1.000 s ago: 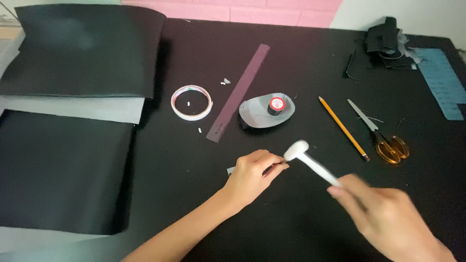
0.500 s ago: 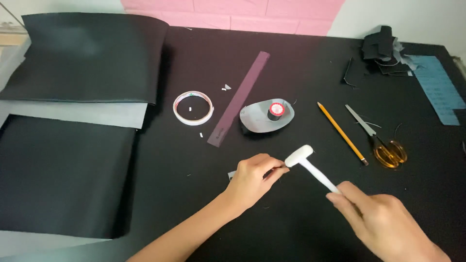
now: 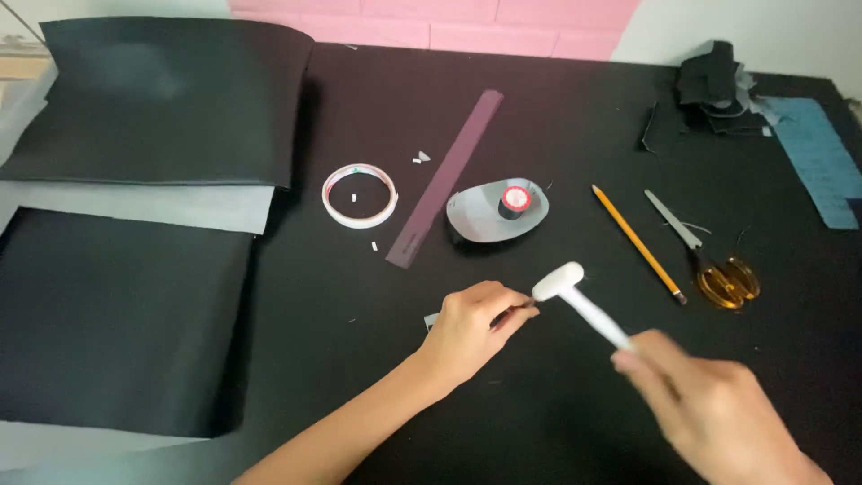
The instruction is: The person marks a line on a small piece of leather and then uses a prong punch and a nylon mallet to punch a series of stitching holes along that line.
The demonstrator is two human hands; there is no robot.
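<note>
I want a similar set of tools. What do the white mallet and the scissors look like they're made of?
White mallet, in the right hand: probably plastic or nylon, judging by its uniform matte white. Scissors: dull grey blades, likely steel; translucent amber handles, apparently plastic.

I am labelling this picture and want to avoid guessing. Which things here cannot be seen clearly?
Head view only:
- Small tool under the left hand: the fingers cover it; only a thin tip shows.
- Right hand: motion-blurred, cut off by the bottom edge; it hides the white mallet handle's end.
- Dark pile at the far right: too dim to identify.
</note>
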